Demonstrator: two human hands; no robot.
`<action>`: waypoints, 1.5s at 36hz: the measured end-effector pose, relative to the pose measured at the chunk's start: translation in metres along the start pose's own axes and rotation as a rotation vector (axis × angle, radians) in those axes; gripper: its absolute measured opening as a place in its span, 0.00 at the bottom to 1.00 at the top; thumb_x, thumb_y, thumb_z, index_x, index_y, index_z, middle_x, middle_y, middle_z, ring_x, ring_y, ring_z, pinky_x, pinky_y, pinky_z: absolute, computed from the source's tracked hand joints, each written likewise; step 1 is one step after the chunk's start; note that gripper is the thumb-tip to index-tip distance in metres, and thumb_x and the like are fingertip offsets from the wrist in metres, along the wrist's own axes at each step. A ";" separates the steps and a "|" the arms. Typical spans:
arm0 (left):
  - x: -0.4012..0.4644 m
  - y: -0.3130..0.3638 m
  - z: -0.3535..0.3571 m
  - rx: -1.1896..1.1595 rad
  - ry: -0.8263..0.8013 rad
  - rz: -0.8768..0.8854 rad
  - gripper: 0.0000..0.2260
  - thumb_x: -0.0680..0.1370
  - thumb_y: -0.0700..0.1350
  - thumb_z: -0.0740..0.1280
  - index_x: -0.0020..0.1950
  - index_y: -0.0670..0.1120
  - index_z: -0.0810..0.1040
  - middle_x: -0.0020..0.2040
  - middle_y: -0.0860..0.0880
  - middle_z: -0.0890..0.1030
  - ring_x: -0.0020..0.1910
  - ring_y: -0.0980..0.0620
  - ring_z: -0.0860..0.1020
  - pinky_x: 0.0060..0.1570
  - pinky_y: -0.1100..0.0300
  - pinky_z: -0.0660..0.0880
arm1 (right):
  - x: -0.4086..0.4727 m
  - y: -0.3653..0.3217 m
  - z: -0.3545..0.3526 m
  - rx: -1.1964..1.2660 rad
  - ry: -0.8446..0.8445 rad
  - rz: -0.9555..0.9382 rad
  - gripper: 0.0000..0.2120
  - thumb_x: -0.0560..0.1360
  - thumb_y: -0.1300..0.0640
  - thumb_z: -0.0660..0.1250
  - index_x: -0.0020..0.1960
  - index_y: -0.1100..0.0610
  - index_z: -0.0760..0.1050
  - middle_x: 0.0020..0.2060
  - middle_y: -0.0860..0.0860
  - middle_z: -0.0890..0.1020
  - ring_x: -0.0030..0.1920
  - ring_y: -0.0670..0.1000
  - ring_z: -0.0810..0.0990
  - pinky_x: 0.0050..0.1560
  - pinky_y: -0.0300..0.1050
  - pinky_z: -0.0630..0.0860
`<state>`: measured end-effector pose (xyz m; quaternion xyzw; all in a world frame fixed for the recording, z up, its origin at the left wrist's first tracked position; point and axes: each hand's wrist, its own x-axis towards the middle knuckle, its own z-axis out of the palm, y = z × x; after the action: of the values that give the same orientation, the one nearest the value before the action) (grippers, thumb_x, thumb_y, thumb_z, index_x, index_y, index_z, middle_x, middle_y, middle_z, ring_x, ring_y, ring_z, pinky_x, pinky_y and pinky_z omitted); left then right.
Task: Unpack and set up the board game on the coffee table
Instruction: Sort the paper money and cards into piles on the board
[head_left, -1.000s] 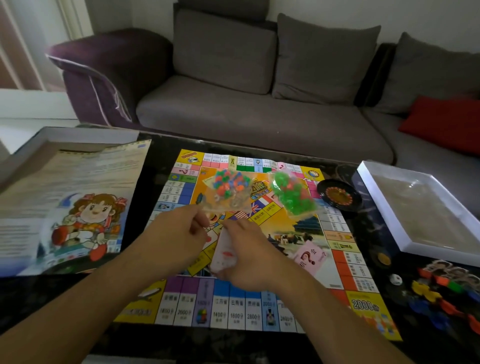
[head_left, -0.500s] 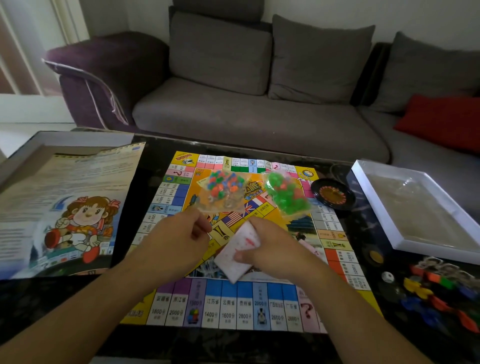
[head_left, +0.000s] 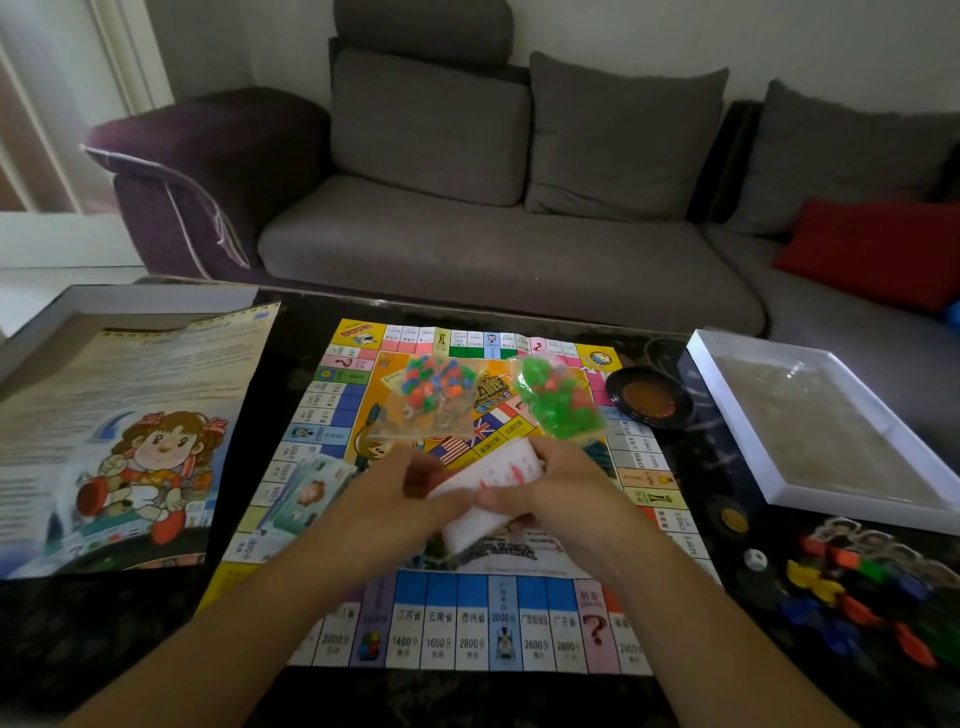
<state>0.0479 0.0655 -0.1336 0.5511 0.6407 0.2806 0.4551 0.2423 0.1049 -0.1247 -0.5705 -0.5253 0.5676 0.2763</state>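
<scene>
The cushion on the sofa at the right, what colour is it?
Red. The cushion shows best in the head view.

The game board (head_left: 524, 618) has a yellow centre bordered by blue, pink and green squares. One bag (head_left: 558, 397) holds green pieces, another (head_left: 434, 389) multicoloured ones. The tabletop (head_left: 104, 623) is black; the cushion (head_left: 872, 249) is red.

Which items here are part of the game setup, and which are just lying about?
Part of the job: game board; white card stack held by left hand and right hand; two bags of pieces; die.
Lying about: sofa; red cushion.
</scene>
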 end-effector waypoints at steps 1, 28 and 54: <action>-0.001 0.003 -0.001 -0.100 -0.032 -0.033 0.18 0.77 0.55 0.75 0.63 0.54 0.77 0.57 0.57 0.83 0.54 0.57 0.82 0.49 0.61 0.79 | 0.000 -0.001 -0.003 0.072 -0.007 -0.008 0.20 0.68 0.67 0.82 0.57 0.59 0.81 0.50 0.56 0.88 0.53 0.60 0.87 0.47 0.51 0.85; -0.014 0.012 0.011 -0.378 -0.198 0.131 0.07 0.83 0.42 0.68 0.60 0.47 0.83 0.45 0.41 0.87 0.44 0.43 0.86 0.47 0.55 0.84 | -0.021 0.000 0.026 -0.116 0.067 -0.116 0.12 0.86 0.44 0.58 0.64 0.46 0.61 0.56 0.52 0.80 0.48 0.50 0.84 0.42 0.42 0.82; -0.017 0.015 0.010 -0.443 -0.229 0.028 0.21 0.76 0.56 0.76 0.67 0.55 0.79 0.59 0.53 0.86 0.59 0.52 0.85 0.65 0.45 0.79 | -0.043 -0.010 0.005 -0.432 -0.034 -0.284 0.16 0.71 0.47 0.78 0.58 0.43 0.81 0.47 0.45 0.87 0.46 0.45 0.86 0.45 0.51 0.86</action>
<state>0.0631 0.0512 -0.1205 0.4751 0.5001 0.3560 0.6305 0.2427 0.0672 -0.1010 -0.5273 -0.7137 0.4072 0.2162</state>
